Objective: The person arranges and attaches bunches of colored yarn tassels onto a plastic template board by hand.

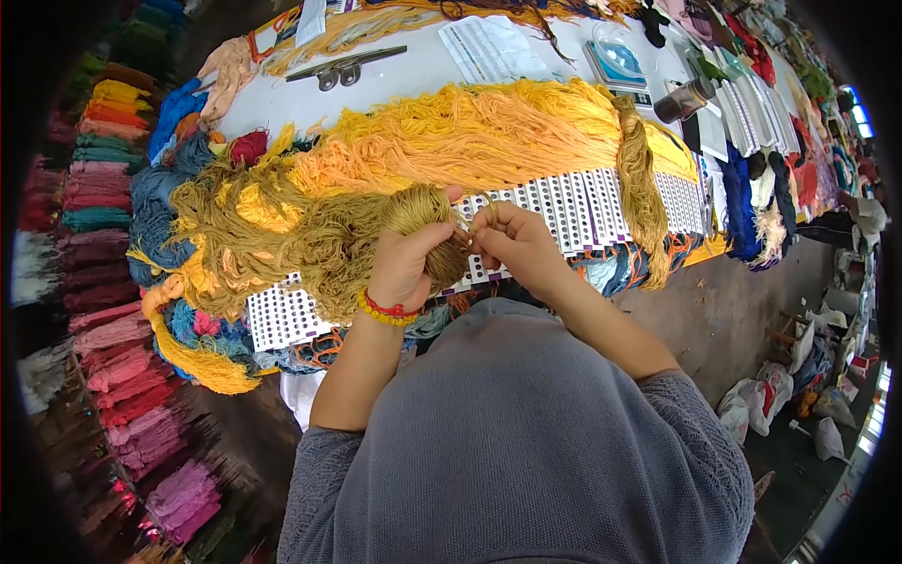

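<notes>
My left hand (409, 258) is wrapped round a thick bundle of olive-gold yarn (348, 240), whose loose strands trail off to the left across the table. Close beside it, my right hand (512, 240) pinches at the end of the bundle. A thin loop of the same yarn stands up over its fingers; the exact strand between the fingertips is hard to make out. Beneath both hands lie white cards with rows of dark holes (545, 211). Behind the hands spreads a long heap of orange and yellow yarn (451, 136).
An olive skein (637, 179) hangs over the cards at the right. Further back are a black metal clip bar (346, 68), a printed sheet (493, 47), a scale (618, 66) and a dark jar (684, 99). Coloured skeins (99, 188) line a rack at the left.
</notes>
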A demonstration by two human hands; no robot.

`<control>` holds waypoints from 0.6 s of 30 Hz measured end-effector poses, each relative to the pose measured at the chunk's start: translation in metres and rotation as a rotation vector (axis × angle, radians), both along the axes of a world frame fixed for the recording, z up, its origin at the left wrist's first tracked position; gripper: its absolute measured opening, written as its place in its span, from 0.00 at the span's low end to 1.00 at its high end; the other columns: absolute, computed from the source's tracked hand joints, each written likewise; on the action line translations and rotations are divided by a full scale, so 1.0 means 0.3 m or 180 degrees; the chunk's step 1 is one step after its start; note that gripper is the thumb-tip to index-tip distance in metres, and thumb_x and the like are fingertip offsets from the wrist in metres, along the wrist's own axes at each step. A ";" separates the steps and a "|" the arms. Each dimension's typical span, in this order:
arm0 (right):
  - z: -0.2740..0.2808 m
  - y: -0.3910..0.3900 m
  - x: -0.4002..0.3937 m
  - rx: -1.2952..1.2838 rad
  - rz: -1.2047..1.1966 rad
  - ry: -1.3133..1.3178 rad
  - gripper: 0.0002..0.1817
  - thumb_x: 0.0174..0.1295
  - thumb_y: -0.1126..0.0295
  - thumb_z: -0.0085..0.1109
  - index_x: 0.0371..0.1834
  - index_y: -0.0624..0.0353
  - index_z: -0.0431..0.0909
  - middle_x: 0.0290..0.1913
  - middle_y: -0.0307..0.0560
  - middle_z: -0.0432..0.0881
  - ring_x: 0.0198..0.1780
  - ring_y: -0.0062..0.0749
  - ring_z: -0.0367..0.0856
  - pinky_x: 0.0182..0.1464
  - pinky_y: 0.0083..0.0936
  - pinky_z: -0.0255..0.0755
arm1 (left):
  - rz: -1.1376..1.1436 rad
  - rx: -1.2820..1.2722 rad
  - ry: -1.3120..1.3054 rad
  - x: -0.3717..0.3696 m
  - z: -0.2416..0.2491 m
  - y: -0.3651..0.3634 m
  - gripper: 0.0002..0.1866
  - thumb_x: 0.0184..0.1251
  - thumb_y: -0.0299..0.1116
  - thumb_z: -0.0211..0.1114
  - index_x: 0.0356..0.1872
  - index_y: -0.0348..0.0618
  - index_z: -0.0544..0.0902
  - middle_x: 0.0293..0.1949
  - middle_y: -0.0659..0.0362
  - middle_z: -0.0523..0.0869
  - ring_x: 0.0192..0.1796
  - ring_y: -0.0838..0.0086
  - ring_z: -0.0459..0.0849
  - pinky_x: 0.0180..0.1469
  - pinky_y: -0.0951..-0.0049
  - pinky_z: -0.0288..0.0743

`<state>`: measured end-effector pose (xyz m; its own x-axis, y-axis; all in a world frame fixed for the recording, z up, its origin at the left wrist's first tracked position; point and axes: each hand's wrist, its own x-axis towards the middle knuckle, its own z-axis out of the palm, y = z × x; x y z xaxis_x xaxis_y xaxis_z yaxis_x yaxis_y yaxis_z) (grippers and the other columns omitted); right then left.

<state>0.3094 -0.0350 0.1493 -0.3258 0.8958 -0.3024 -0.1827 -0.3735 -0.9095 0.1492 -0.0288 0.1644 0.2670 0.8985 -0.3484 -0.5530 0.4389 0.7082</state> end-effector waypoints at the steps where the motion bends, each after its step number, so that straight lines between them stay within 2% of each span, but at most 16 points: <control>1: 0.000 0.000 0.001 -0.0031 0.0028 -0.0012 0.02 0.58 0.75 0.49 0.32 0.60 0.71 0.25 0.36 0.74 0.23 0.13 0.69 0.26 0.11 0.64 | -0.0002 -0.0002 -0.0002 0.000 -0.001 0.000 0.18 0.55 0.20 0.56 0.50 0.31 0.73 0.35 0.59 0.80 0.35 0.78 0.79 0.37 0.78 0.74; 9: -0.014 -0.009 -0.006 0.0044 0.0056 0.0025 0.03 0.57 0.74 0.53 0.33 0.61 0.73 0.25 0.33 0.72 0.23 0.12 0.68 0.26 0.11 0.64 | -0.0039 0.0029 0.0138 0.001 -0.003 -0.007 0.16 0.54 0.19 0.56 0.47 0.32 0.75 0.40 0.58 0.80 0.37 0.78 0.78 0.40 0.77 0.74; 15: -0.014 -0.014 -0.012 0.0122 0.0035 -0.0034 0.04 0.56 0.72 0.56 0.31 0.61 0.74 0.24 0.31 0.74 0.24 0.08 0.66 0.24 0.10 0.60 | -0.0055 0.0164 0.0237 0.002 -0.007 -0.010 0.16 0.54 0.20 0.56 0.47 0.33 0.76 0.42 0.58 0.80 0.39 0.79 0.77 0.42 0.78 0.73; 18: -0.028 -0.013 -0.010 0.0334 0.0034 -0.0209 0.04 0.56 0.73 0.56 0.31 0.61 0.74 0.23 0.30 0.73 0.23 0.08 0.65 0.24 0.10 0.58 | -0.0020 0.0125 0.0243 0.005 0.003 -0.011 0.16 0.54 0.20 0.56 0.47 0.33 0.76 0.39 0.59 0.80 0.38 0.78 0.78 0.41 0.78 0.73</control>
<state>0.3063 -0.0389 0.1410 -0.3179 0.9202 -0.2282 -0.1179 -0.2773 -0.9535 0.1506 -0.0321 0.1652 0.2467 0.9102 -0.3326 -0.4941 0.4134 0.7649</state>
